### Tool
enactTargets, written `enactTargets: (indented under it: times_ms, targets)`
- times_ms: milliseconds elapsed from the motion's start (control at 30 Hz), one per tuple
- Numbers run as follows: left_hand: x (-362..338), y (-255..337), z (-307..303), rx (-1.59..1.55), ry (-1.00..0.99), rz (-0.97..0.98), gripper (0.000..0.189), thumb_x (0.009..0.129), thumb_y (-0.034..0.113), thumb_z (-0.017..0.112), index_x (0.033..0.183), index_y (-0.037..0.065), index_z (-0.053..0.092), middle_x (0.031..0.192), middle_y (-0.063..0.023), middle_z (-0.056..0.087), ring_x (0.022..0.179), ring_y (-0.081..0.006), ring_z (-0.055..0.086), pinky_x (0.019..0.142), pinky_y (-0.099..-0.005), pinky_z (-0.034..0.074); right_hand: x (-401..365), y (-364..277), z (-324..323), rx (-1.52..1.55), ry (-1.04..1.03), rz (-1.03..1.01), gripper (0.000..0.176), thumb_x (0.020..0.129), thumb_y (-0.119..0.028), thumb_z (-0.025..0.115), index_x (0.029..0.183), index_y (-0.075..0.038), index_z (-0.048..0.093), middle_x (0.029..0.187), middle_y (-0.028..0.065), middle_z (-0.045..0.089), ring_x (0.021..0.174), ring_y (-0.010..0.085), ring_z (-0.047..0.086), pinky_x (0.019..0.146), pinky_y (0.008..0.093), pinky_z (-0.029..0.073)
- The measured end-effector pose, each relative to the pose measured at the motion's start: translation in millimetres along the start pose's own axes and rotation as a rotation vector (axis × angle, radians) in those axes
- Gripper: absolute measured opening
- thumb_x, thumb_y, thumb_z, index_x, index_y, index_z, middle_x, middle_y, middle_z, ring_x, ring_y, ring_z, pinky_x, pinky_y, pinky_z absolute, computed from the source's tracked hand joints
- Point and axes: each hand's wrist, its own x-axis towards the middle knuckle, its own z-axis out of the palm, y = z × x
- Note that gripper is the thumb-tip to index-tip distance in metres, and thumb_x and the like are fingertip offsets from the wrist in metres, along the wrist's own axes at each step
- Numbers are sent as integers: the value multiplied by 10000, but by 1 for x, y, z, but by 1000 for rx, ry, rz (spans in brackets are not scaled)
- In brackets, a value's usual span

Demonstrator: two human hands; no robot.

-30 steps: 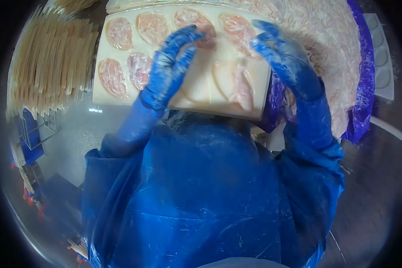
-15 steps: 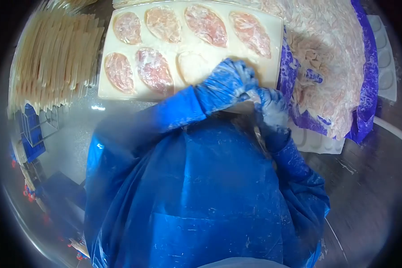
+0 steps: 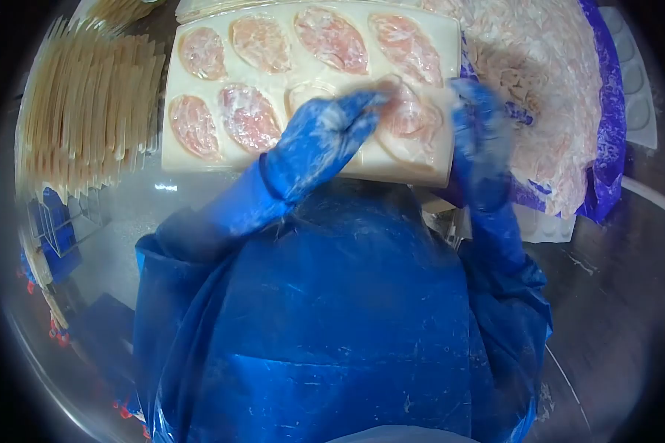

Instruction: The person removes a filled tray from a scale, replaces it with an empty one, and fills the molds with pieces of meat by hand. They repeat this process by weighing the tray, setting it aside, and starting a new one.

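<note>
A pale tray [image 3: 233, 166] with leaf-shaped hollows lies before me, flat pieces of raw meat [image 3: 250, 117] in several of them. Over its lower right hollow is another piece of raw meat [image 3: 410, 122], somewhat blurred. My gloved left hand [image 3: 321, 136] has its fingers pressed together at that piece's upper left edge, and its fingertips appear to pinch it. Behind this hand, a hollow [image 3: 303, 94] with its pale floor showing is partly covered. Beside the tray's right edge, my gloved right hand [image 3: 484, 136] is smeared by motion; its fingertips are close to the meat's right side.
To the right, a large heap of raw meat [image 3: 547, 66] lies on purple plastic sheeting [image 3: 609, 140]. Many thin wooden sticks [image 3: 92, 111] stand bunched at the left, above a wire rack [image 3: 66, 221]. Another white moulded tray [image 3: 632, 81] is at the far right.
My hands have moved apart, left hand leftward and right hand to the right and up. A raw meat piece now lies over the lower right hollow. The tray has shifted slightly left.
</note>
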Motion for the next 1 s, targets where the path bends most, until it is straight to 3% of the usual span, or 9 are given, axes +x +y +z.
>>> enactTargets:
  times_ms: [100, 133, 233, 300, 433, 733, 833, 900, 1000]
  targets:
    - [37, -41, 17, 194, -13, 339, 295, 984, 173, 569, 1249, 46, 607, 1255, -73, 640, 1081, -162, 638, 921, -300, 526, -26, 20, 34, -703, -359, -300, 341, 937, -227, 553, 1235, -74, 612, 1233, 137, 582, 1191, 334, 517, 1054, 457, 375]
    - [37, -43, 9, 717, -31, 532, 255, 979, 143, 543, 1208, 64, 622, 1338, -61, 591, 1282, -221, 521, 1111, -388, 385, -39, 29, 31, -707, -356, -298, 341, 937, -227, 553, 1235, -74, 612, 1233, 137, 582, 1191, 334, 517, 1054, 457, 375]
    - [15, -51, -2, 701, -73, 452, 288, 971, 152, 533, 1235, 89, 630, 1383, -78, 560, 1385, -251, 407, 1191, -421, 240, -66, 40, 12, -550, -414, -284, 381, 954, -314, 518, 1245, -84, 607, 1285, 130, 557, 1242, 331, 473, 1072, 477, 348]
    - [11, -52, 17, 116, -23, 224, 414, 971, 238, 540, 1365, 109, 550, 1479, -91, 467, 1437, -257, 330, 1211, -423, 178, -72, 38, 13, -638, -266, -231, 419, 960, -336, 505, 1295, -96, 580, 1328, 130, 535, 1266, 329, 447, 1111, 481, 307]
    - [10, -39, 28, 759, -84, 345, 705, 957, 402, 548, 1536, 96, 286, 1593, -144, 259, 1480, -324, 217, 1208, -474, 145, -57, 11, 34, -689, -344, -210, 530, 957, -365, 520, 1426, -118, 485, 1485, 150, 427, 1426, 329, 309, 1190, 463, 216]
    - [46, -58, 5, 847, 257, 171, 757, 964, 468, 509, 1541, 52, 250, 1598, -187, 229, 1489, -355, 180, 1201, -487, 135, -70, 42, 30, -176, -111, 17, 620, 942, -298, 560, 1488, -62, 386, 1517, 193, 373, 1442, 348, 265, 1202, 458, 169]
    - [48, -58, 8, 858, 258, 137, 749, 961, 440, 528, 1540, 57, 249, 1591, -190, 242, 1486, -355, 189, 1201, -485, 139, -52, 33, 11, -66, -336, -22, 682, 920, -283, 609, 1495, -25, 348, 1541, 184, 336, 1449, 331, 267, 1199, 420, 181]
    - [40, -38, 23, 771, 279, 160, 744, 957, 418, 547, 1539, 61, 253, 1585, -190, 257, 1482, -354, 199, 1201, -485, 143, -34, 54, -22, -214, -177, -170, 661, 924, -229, 611, 1490, -18, 343, 1520, 170, 374, 1447, 300, 288, 1178, 398, 252]
    - [28, -3, 66, 551, 51, 235, 752, 934, 381, 586, 1538, 74, 257, 1577, -188, 269, 1475, -352, 215, 1200, -502, 144, 1, 79, -64, 317, 207, 282, 488, 982, -222, 595, 1377, 41, 481, 1427, 156, 497, 1243, 239, 538, 1067, 352, 409]
